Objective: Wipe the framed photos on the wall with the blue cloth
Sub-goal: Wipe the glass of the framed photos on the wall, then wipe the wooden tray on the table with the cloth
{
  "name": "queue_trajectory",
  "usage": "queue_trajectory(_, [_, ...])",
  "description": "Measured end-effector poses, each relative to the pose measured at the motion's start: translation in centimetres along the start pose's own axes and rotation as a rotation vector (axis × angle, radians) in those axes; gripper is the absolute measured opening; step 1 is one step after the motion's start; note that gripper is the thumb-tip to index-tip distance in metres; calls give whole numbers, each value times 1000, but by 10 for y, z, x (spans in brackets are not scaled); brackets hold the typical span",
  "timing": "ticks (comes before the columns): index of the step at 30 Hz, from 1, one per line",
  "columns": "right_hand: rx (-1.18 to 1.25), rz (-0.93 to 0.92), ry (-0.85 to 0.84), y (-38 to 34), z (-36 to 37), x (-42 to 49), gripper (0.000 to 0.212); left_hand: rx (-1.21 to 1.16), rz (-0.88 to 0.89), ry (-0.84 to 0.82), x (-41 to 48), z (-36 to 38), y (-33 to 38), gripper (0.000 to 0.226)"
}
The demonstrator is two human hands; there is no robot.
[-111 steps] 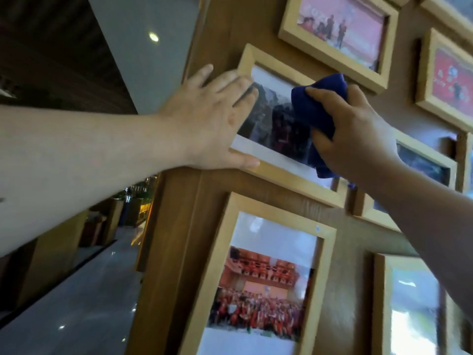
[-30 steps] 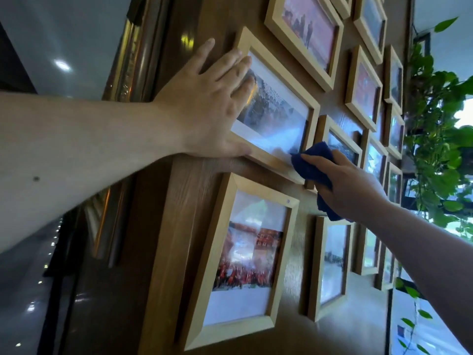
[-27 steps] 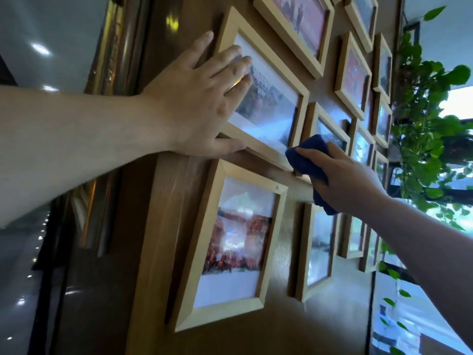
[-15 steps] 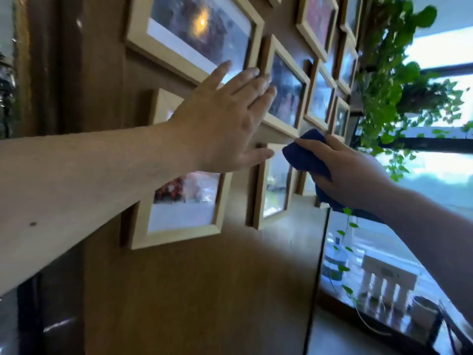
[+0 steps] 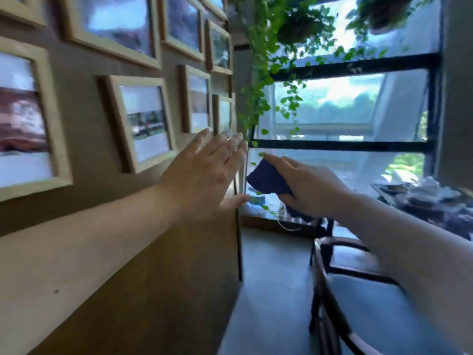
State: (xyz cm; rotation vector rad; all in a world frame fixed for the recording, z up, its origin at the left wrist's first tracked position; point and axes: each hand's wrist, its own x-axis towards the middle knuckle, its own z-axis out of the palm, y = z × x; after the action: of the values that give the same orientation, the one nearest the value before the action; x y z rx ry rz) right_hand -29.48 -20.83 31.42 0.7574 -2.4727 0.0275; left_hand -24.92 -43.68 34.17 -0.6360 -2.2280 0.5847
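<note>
**Mia:** What are the fingers [image 5: 225,147] on the left hand [image 5: 202,175] doing?

**Ben:** They are spread flat and long, with nothing in them. The thumb sticks out low, near the end of the wooden wall [image 5: 158,278]. I cannot tell if the hand is touching the wall or just near it. The picture is blurry.

**Mia:** And the right hand [image 5: 309,188]?

**Ben:** Its fingers are curled round the blue cloth [image 5: 266,179]. The cloth is bunched up, and a bit of it hangs out under the palm. One finger lies straight along the top of it.

**Mia:** Is the cloth on a photo?

**Ben:** No. It is out past the edge of the wall, in front of the window [image 5: 340,103]. It is not touching any frame. The two hands are close, side by side.

**Mia:** Where are the framed photos [image 5: 143,121]?

**Ben:** On the wall, up and to the left of the hands. They have pale wood frames. The nearest ones are just above the left hand.

**Mia:** What else is there?

**Ben:** A green plant [image 5: 258,80] hangs down by the window. A dark chair [image 5: 358,303] stands low on the right. Behind it is a worktop [image 5: 435,211] with some dishes, but they are too blurry to name.
</note>
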Motion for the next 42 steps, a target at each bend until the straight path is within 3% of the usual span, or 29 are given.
queue_trajectory(11, [-50, 343, -134, 66, 12, -200, 75, -274, 301, -22, 46, 34, 155, 88])
queue_trajectory(18, [-65, 693, -245, 45, 10, -312, 74, -476, 567, 40, 56, 38, 245, 88])
queue_trajectory(24, [-100, 933, -239, 21, 1, -407, 73, -639, 753, 64, 47, 26, 340, 91])
queue_trajectory(42, [-98, 1424, -550, 116, 73, -688, 80, -737, 1084, -63, 35, 32, 623, 90])
